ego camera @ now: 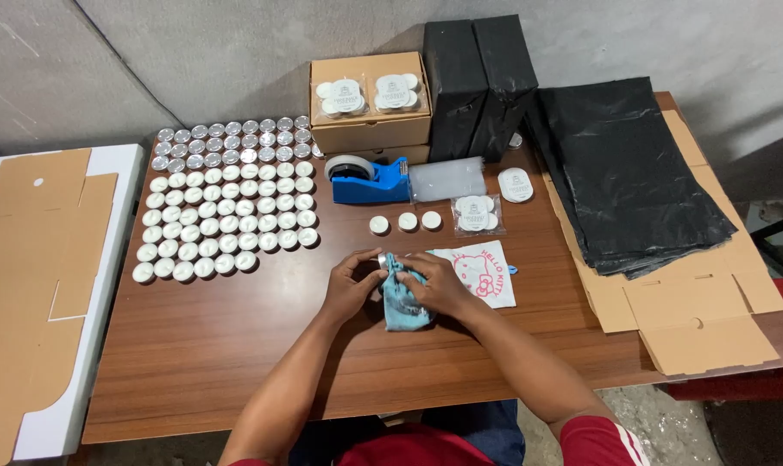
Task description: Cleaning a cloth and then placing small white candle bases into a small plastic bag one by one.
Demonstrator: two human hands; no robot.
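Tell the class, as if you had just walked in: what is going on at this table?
A person sits at a wooden table. The left hand holds a small tealight candle while the right hand presses a blue cloth against it. Rows of tealight candles fill the table's left side. Behind the hands stand a blue tape dispenser and a cardboard box holding packed candles.

Bare dark wood-grain table (236, 345) in front of both hands, open from left edge to right. Left half blocked by dense grid of small round white and silver tealight candles (227, 203). Behind the hands, three loose white tealights (406, 222), blue tape dispenser (370, 179), brown cardboard box (371, 102), two black boxes (479, 82). Right side covered by black plastic sheets (628, 173) on flat cardboard (702, 319), probably passable above.
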